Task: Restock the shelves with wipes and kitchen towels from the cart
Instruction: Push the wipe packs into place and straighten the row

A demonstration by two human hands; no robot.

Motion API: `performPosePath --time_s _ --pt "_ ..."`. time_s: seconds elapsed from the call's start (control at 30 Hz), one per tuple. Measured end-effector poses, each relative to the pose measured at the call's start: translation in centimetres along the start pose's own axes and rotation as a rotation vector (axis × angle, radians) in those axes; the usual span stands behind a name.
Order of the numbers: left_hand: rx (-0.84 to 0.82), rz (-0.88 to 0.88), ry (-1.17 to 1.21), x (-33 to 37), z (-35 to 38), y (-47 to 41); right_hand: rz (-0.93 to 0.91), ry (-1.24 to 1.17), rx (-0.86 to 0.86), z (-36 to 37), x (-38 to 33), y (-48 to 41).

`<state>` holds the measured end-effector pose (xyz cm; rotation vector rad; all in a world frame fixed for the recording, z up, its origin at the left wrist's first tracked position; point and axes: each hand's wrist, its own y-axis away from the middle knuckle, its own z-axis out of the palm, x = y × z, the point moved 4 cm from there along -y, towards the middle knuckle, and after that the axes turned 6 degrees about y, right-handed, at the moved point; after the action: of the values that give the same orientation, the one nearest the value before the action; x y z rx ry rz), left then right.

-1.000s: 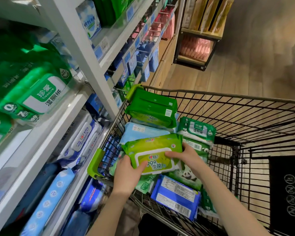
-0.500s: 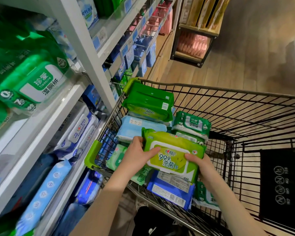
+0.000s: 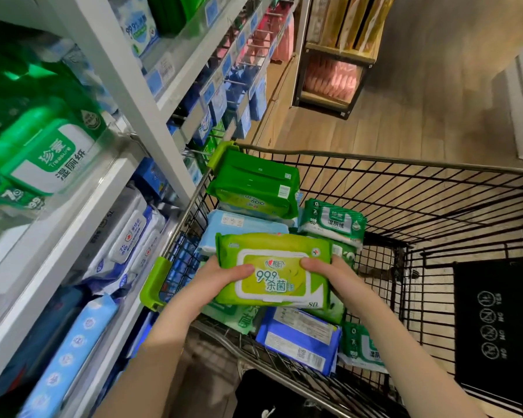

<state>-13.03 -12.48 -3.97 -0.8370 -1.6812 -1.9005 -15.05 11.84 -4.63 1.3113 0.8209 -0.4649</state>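
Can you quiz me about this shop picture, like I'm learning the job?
1. True or false: the left hand and right hand both hold the lime-green plastic wipes pack over the black wire cart.
2. The white metal shelves stand on which side of the cart? A left, B right, C behind the person.
3. Fill in: the big number printed on the held pack is ___.
Key: 1 true; 2 A; 3 99.9.

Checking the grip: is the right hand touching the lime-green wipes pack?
Touching. Head view: the right hand grips the lime-green wipes pack, thumb on its front.
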Motion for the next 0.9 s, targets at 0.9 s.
performPosePath --time_s 0.9 --pt "0.397 0.207 0.298 2.3 -6.6 1.8 0.156 -0.074 0.055 2.7 -9.0 -14.7"
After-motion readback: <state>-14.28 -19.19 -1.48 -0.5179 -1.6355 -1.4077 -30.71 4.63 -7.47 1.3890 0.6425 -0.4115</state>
